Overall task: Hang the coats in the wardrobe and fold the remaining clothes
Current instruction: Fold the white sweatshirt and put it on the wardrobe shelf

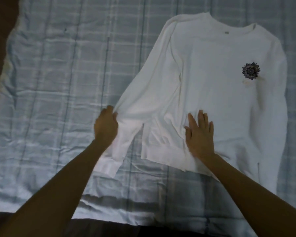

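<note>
White sweatshirt [212, 74] on bedsheet [58, 82], sleeve [143, 100] tight between curled left fingers [109, 110], right fingers [201, 118] flat atop.

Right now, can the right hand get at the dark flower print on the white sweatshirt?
Probably yes. The right hand lies flat and holds nothing, and only smooth sweatshirt fabric lies between it and the flower print; nothing covers it.

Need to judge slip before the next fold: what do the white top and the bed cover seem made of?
Top: likely soft matte cotton knit; banded hem and cuff, drapes limp where the left hand pinches the sleeve. Cover: thin woven fabric, perhaps cotton, slight sheen; sharp fine creases, checked print.
</note>
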Demonstrator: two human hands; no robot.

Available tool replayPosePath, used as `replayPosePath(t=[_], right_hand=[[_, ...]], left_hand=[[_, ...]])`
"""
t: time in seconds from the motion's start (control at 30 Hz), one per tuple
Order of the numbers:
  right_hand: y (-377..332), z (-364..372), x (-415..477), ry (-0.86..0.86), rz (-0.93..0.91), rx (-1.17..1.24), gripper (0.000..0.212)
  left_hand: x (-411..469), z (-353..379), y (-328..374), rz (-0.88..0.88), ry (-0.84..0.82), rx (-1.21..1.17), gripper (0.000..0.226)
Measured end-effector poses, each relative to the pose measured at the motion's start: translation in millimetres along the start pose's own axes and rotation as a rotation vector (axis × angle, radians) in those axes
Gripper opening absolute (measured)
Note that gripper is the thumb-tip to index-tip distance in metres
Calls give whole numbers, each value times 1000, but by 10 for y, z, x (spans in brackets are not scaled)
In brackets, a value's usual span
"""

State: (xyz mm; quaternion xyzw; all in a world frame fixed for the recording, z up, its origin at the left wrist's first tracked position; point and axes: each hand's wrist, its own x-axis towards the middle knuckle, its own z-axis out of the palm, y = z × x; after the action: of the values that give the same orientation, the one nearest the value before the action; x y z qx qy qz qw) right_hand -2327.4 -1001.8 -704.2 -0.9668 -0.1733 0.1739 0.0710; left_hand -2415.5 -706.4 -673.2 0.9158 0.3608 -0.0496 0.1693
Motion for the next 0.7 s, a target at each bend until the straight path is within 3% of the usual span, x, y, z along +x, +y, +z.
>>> replayPosePath(t=[0.1,0.17,0.23,0.3,0.37,0.43,0.53,0.7], right_hand=[[-5,-1,0,-16,1,-10,55],[7,-13,-3,-19,-5,-2,52],[18,-34,-63,-15,1,11,53],[43,-63,-179,-11,17,27,57],[110,-80,-339,0,19,52,61],[237,-93,-541,4,12,31,59],[521,-60,-893,2,-4,-68,56],[949,68,-1345,-45,38,-124,72]], left_hand=[[248,-199,-183,-212,107,-22,26],[288,-253,-221,-261,181,56,31],[163,-197,-151,-99,235,106,37],[-95,-43,35,251,197,65,37],[-409,176,255,584,48,3,45],[-714,401,447,811,-154,40,64],[-989,634,579,931,-301,207,83],[-1052,582,631,929,-269,378,87]])
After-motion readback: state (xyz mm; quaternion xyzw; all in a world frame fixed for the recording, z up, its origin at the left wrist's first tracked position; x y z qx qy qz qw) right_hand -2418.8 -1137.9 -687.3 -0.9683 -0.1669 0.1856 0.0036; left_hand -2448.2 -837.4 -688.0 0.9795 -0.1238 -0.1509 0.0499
